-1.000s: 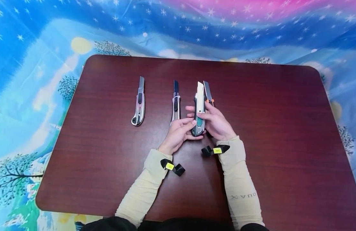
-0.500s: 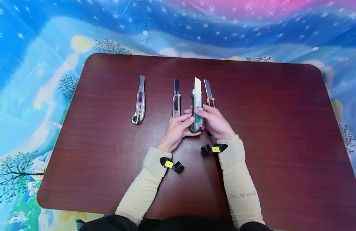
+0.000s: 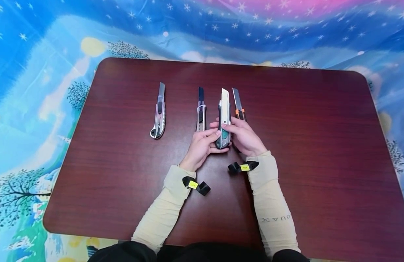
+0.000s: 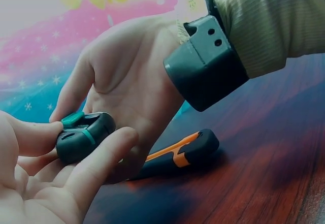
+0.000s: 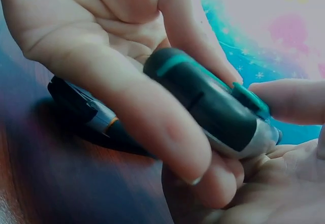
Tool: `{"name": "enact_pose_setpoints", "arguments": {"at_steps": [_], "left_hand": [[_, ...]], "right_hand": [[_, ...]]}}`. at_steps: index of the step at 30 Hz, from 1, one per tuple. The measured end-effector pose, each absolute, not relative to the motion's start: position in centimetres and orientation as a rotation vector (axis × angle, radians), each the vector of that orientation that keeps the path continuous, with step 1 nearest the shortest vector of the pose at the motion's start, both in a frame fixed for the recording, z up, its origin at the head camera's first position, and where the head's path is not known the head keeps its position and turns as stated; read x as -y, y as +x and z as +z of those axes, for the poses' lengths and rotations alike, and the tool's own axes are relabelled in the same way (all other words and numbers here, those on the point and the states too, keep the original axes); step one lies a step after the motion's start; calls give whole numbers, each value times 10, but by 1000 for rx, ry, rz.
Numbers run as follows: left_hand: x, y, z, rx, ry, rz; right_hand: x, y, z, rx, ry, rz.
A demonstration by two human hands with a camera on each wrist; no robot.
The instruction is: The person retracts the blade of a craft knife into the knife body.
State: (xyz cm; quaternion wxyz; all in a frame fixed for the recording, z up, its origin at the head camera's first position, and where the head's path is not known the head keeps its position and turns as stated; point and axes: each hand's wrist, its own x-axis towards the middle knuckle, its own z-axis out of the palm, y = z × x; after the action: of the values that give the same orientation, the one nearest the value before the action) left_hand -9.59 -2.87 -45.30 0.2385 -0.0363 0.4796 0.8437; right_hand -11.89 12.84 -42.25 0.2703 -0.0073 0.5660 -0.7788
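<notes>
Both hands hold one large utility knife [image 3: 224, 112] with a black grip and a green slider, its blade pointing away from me. My left hand [image 3: 200, 147] grips the lower end of the handle. Higher up, my right hand [image 3: 247, 138] holds the handle from the right. In the left wrist view, the rounded butt of the knife [image 4: 81, 145] sits between the hands. The right wrist view shows thumbs from both sides at the green slider [image 5: 251, 99]. An orange-and-black utility knife [image 3: 240, 109] lies just beyond my right hand, which partly hides it.
Two more utility knives lie on the dark red table [image 3: 303, 145]: a silver-handled one [image 3: 159, 112] at the left, and one with a dark blade [image 3: 201, 109] partly hidden by my left hand. A patterned cloth [image 3: 202, 32] surrounds the table.
The held knife has turned slightly upright and shifted a little left, uncovering more of the orange-and-black knife. Over the last half second the hands have kept nearly the same pose.
</notes>
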Motion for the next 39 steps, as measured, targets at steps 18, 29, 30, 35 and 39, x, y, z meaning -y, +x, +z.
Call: {"name": "enact_pose_setpoints", "arguments": {"at_steps": [18, 29, 30, 35, 39], "left_hand": [[30, -96, -454, -1320, -118, 2320], [30, -96, -453, -1335, -113, 2323], [30, -96, -453, -1336, -113, 2323], [29, -96, -453, -1341, -125, 2318], [30, -96, -453, -1339, -135, 2316]], "right_hand": [[-126, -119, -423, -1481, -51, -2136], [-125, -119, -422, -1484, -45, -2126], [-126, -119, -422, -1486, -45, -2125], [-126, -119, -421, -1476, -41, -2126], [-125, -119, -421, -1476, -29, -2125]]}}
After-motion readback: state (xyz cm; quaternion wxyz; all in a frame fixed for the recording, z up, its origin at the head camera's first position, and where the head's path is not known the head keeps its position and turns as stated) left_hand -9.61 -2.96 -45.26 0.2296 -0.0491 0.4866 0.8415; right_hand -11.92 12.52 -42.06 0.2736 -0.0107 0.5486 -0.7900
